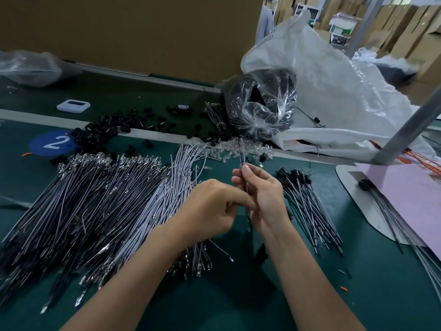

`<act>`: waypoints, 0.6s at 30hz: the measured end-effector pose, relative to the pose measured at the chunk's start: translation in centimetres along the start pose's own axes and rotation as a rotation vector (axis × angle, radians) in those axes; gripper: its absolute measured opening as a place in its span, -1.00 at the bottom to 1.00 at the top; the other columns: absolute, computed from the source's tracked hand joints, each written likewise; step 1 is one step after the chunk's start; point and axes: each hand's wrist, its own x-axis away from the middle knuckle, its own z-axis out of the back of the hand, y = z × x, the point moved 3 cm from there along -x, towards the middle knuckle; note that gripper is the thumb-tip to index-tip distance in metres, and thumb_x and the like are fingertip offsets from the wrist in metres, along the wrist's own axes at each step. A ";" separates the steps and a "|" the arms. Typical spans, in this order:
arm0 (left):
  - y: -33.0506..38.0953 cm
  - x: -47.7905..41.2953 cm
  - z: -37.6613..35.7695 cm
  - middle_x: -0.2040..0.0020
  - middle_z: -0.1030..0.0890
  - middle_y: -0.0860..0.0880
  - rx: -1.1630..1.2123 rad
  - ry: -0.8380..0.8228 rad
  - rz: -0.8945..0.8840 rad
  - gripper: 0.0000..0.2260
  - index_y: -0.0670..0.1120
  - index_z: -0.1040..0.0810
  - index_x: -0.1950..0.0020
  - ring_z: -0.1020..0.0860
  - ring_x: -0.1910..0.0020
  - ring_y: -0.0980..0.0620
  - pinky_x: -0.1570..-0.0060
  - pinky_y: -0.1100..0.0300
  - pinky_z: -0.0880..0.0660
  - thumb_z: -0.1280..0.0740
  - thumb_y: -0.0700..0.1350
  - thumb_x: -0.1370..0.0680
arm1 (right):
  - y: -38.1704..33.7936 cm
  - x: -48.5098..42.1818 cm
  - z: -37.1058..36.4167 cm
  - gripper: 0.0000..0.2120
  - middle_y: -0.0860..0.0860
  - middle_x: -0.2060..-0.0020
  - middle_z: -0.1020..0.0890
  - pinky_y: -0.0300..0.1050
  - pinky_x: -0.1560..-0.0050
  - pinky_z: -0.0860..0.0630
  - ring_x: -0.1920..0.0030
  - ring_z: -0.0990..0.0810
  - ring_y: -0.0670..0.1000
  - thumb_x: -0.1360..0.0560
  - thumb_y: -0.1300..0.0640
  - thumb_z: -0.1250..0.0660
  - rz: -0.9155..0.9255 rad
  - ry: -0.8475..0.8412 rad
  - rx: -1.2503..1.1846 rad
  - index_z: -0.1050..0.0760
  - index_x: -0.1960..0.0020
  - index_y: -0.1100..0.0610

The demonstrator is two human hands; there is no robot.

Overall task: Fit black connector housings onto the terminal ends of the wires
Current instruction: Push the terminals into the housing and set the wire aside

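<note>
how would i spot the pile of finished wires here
Start at the green table. Right of the right hand lies a small bundle of wires. Unlike the big pile on the left, its far ends carry black housings.

A green mat (310, 295) covered the bench. A blue disc (51, 143) marked 2 lay at far left, and a small white device (73, 105) sat beyond it. A crumpled clear bag (28, 66) rested against a brown cardboard panel (131, 32). A large white plastic sack (334, 80) slumped at right, behind a grey metal post (410, 125) that stood beside a pink sheet (410, 194). Cardboard boxes (405, 25) were stacked in the background.
</note>
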 end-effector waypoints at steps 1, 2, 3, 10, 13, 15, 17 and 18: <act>0.0 -0.1 0.3 0.23 -0.71 -0.02 0.099 0.039 0.046 -0.66 -0.01 -0.73 0.07 -0.67 0.27 -0.07 0.29 0.02 -0.58 -0.26 -0.35 -0.38 | -0.2 -0.1 0.2 -0.94 0.08 0.31 -0.68 -0.23 0.31 -0.58 0.35 -0.63 -0.04 -0.54 0.30 -0.34 0.047 0.030 0.008 -0.57 0.09 0.22; -0.2 -0.3 0.8 0.28 -0.70 -0.01 0.171 0.105 0.089 -0.67 -0.01 -0.73 0.08 -0.65 0.34 -0.05 0.36 0.03 -0.57 -0.29 -0.37 -0.40 | -0.4 -0.1 0.4 -0.94 0.07 0.33 -0.68 -0.24 0.33 -0.57 0.37 -0.62 -0.05 -0.55 0.31 -0.33 0.113 0.068 0.051 -0.56 0.10 0.22; -0.6 -0.5 1.6 0.31 -0.69 0.02 0.197 0.188 0.132 -0.67 -0.01 -0.73 0.09 -0.64 0.38 0.01 0.40 0.08 -0.57 -0.31 -0.39 -0.42 | -0.6 -0.2 0.6 -0.94 0.05 0.34 -0.69 -0.25 0.36 -0.54 0.38 -0.62 -0.06 -0.55 0.31 -0.33 0.188 0.110 0.135 -0.55 0.09 0.22; -9.7 -2.0 8.4 -0.06 -0.67 -0.06 -0.504 0.307 0.696 -0.73 -0.02 -0.62 -0.21 -0.61 0.01 -0.12 0.06 0.06 -0.54 -0.31 -0.22 -0.55 | -0.1 0.0 0.3 -0.87 -0.01 0.30 -0.69 -0.25 0.42 -0.50 0.41 -0.63 -0.07 -0.54 0.28 -0.37 0.474 0.149 0.624 -0.56 0.11 0.08; -13.5 -2.2 10.5 -0.07 -0.59 -0.15 -0.683 0.127 0.860 -0.68 -0.07 -0.52 -0.29 -0.56 -0.05 -0.22 0.06 0.00 -0.48 -0.34 -0.16 -0.53 | 0.0 0.1 0.2 -0.87 -0.01 0.30 -0.69 -0.25 0.37 -0.51 0.40 -0.63 -0.05 -0.54 0.27 -0.38 0.500 0.132 0.661 -0.57 0.12 0.06; -15.5 -2.4 11.1 -0.13 -0.58 -0.18 -0.650 0.041 0.905 -0.63 -0.05 -0.49 -0.35 -0.54 -0.10 -0.24 0.04 0.00 -0.48 -0.35 -0.14 -0.54 | 0.1 0.1 0.2 -0.87 -0.01 0.30 -0.69 -0.27 0.36 -0.49 0.40 -0.63 -0.05 -0.54 0.28 -0.37 0.499 0.120 0.662 -0.57 0.11 0.07; -17.0 -2.7 10.8 -0.25 -0.55 -0.19 -0.551 -0.036 0.901 -0.60 -0.05 -0.45 -0.41 -0.54 -0.16 -0.23 -0.09 -0.04 -0.53 -0.35 -0.11 -0.57 | 0.2 0.1 0.0 -0.87 -0.01 0.30 -0.69 -0.28 0.36 -0.48 0.40 -0.62 -0.06 -0.54 0.28 -0.36 0.496 0.106 0.666 -0.56 0.11 0.07; -17.4 -2.8 10.7 -0.27 -0.55 -0.20 -0.529 -0.066 0.889 -0.62 -0.08 -0.48 -0.40 -0.54 -0.17 -0.23 -0.14 -0.07 -0.53 -0.34 -0.13 -0.58 | 0.2 0.1 0.0 -0.86 -0.02 0.30 -0.68 -0.29 0.37 -0.48 0.40 -0.62 -0.07 -0.54 0.28 -0.36 0.498 0.100 0.673 -0.56 0.12 0.07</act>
